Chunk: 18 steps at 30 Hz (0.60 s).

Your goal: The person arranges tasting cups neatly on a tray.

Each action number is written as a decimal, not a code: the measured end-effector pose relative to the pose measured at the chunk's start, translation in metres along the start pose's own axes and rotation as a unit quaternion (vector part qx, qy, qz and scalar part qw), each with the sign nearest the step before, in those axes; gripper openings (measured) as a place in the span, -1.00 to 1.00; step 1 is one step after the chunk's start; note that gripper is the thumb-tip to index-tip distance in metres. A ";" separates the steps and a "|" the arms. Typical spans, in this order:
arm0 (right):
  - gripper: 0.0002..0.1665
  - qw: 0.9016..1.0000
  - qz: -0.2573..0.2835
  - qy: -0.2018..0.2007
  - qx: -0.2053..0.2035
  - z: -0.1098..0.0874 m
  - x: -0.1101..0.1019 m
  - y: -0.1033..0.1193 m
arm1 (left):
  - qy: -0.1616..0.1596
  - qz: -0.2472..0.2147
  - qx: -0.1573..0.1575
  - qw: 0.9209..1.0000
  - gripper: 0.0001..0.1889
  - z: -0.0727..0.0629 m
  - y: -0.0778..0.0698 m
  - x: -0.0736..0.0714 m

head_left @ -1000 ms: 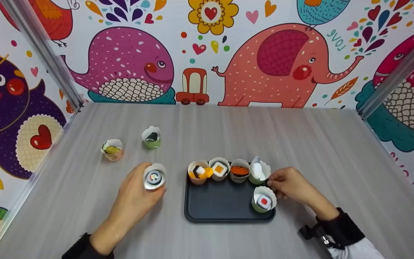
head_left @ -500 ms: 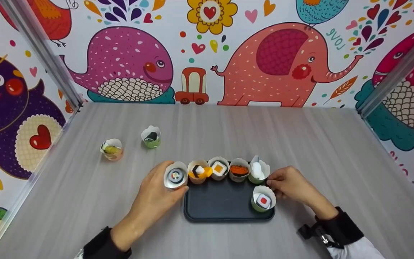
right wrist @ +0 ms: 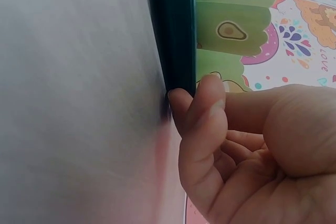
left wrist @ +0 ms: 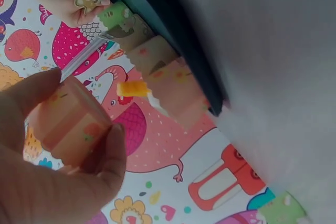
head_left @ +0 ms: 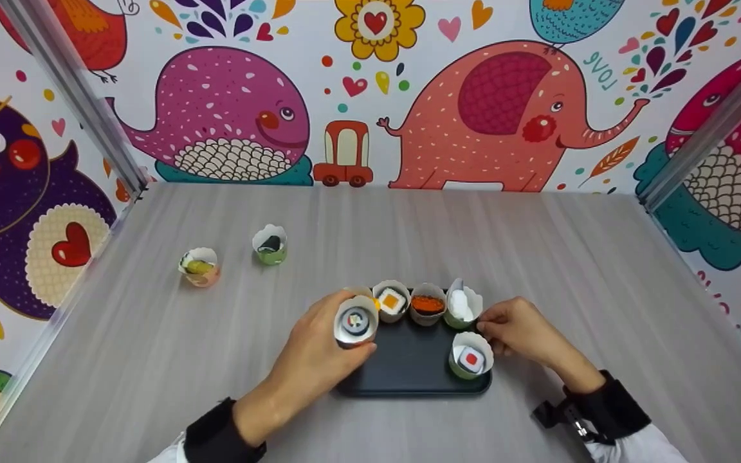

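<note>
My left hand (head_left: 316, 347) holds a peach paper cup (left wrist: 73, 121) with a toy sushi roll (head_left: 354, 320) inside, above the left part of the black tray (head_left: 409, 373). Thumb and fingers wrap the cup's sides. On the tray's right rim my right hand (head_left: 525, 331) pinches the edge between thumb and finger, as the right wrist view shows. Along the back of the tray stand paper cups with an orange-centred roll (head_left: 391, 300), orange roe (head_left: 428, 305) and a white piece (head_left: 462, 307); the leftmost cup (left wrist: 178, 93) is mostly hidden in the head view. A red-centred roll (head_left: 471, 359) sits front right in its cup.
Two more paper cups stand on the table (head_left: 538, 244) at the back left: one green (head_left: 273, 257) with a dark piece, one peach (head_left: 203, 278) with a yellow piece. Patterned walls (head_left: 229, 109) with metal posts (head_left: 68, 83) enclose the table's back and sides.
My left hand has carried the cup with the sushi roll rightward, from beside the tray to over its left part. My right hand and the tray have stayed in place.
</note>
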State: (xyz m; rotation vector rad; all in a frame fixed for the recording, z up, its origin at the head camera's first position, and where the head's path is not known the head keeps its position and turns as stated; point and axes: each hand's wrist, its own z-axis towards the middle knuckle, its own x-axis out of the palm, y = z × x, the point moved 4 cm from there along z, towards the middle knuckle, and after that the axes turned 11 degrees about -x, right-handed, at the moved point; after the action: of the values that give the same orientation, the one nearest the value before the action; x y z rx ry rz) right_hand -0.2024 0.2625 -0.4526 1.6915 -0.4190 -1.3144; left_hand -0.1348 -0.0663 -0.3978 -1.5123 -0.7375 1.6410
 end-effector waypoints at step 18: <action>-0.87 1.000 0.000 0.001 0.002 0.001 0.000 0.001 | 0.052 0.051 0.044 0.996 -0.29 0.015 -0.018 0.054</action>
State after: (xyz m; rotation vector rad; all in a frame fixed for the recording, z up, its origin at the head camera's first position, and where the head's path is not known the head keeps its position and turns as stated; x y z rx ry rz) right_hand -0.2027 0.2615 -0.4520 1.6969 -0.4217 -1.3113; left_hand -0.1467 -0.0103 -0.4104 -1.5804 -0.5326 1.6338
